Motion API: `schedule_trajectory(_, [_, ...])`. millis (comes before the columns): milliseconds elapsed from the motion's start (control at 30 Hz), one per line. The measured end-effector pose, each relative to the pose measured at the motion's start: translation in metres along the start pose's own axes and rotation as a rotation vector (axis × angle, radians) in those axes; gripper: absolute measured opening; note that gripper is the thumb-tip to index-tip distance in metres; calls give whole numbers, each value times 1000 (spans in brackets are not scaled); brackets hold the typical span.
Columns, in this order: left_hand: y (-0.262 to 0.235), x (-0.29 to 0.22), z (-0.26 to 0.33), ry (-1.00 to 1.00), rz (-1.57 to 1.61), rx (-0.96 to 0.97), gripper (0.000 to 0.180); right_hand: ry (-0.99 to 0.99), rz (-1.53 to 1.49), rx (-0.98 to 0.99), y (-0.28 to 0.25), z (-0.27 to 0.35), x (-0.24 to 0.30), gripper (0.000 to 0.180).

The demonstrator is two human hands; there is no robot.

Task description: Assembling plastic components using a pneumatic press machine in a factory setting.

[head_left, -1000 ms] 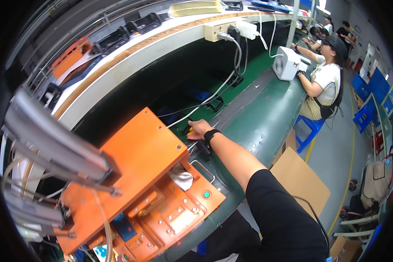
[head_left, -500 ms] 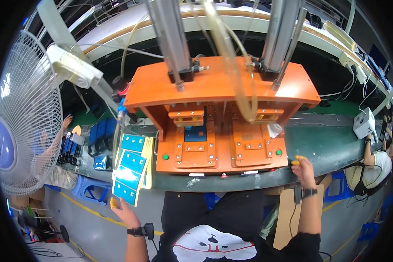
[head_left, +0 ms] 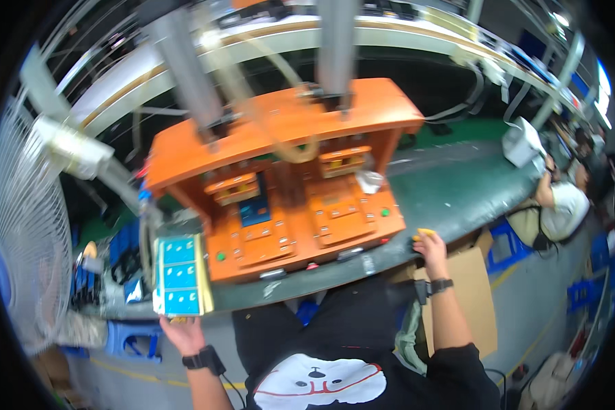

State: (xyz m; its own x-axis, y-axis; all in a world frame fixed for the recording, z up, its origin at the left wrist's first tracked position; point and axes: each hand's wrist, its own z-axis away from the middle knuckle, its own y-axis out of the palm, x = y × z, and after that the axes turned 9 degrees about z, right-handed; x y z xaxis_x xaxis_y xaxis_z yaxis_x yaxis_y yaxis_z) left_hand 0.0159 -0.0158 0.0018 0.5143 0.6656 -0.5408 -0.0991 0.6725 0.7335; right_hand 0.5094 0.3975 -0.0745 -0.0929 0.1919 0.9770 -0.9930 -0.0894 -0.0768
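Note:
At the bench's front left, my left hand (head_left: 183,335) meets the lower edge of a sheet of blue rectangular films (head_left: 180,275). Its fingertips, one in a yellow finger cot, pinch at that edge and are partly hidden. The sheet lies over a pale yellow stack (head_left: 203,273). My right hand (head_left: 431,253) hovers by the bench edge, right of the orange press (head_left: 280,130). Its fingers are curled, with yellow on the fingertips; what they hold, if anything, is hidden. A dark blue panel (head_left: 255,209) rests in the press's left station; a crumpled white piece (head_left: 370,181) sits at the right one.
A fan (head_left: 31,232) stands far left, near dark blue parts (head_left: 124,253) on the green bench (head_left: 451,184). Green buttons (head_left: 385,212) flank the press front. Cardboard (head_left: 461,301) leans below the bench. A person (head_left: 560,205) sits far right beside a white device (head_left: 521,142).
The view has swung, so the press appears further left and tilted. The blue sheet, slanted before, now lies straighter along the stack, with my left hand at its lower edge.

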Motion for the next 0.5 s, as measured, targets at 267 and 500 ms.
schedule_trajectory(267, [-1, 24, 14, 593, -837, -153, 60, 31, 133, 149, -13, -27, 43, 23])
schedule_trajectory(500, [125, 92, 61, 1049, -1315, 461, 33, -450, 972, -105, -40, -189, 97, 44])
